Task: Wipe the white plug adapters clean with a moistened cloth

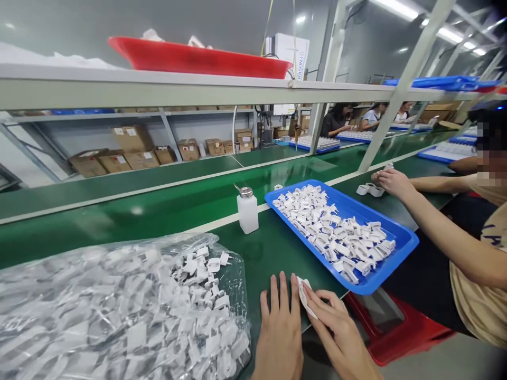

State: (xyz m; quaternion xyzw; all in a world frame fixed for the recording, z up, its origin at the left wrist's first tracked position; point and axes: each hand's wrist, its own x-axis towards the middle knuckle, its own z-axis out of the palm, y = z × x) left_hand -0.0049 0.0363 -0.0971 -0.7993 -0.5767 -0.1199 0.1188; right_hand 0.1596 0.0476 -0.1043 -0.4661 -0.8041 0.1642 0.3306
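My left hand [280, 327] lies on the green table [257, 264] with its fingers spread, and nothing shows in it. Just to its right, my right hand [336, 327] grips a folded white cloth [306, 298] by the table's front edge. A clear plastic bag [130, 311] full of white plastic parts fills the left of the table. Beyond my right hand sits a blue tray [404, 240] heaped with similar white parts [336, 232]. A white bottle [247, 214] with a metal cap stands upright between the bag and the tray.
Overhead, a shelf [119, 89] carries a red tray [206, 59]. At the right a person [467, 237] sits, hands on small white parts [370, 189]. A red stool [396, 327] is below the tray. Cardboard boxes [134, 142] and several people are farther back.
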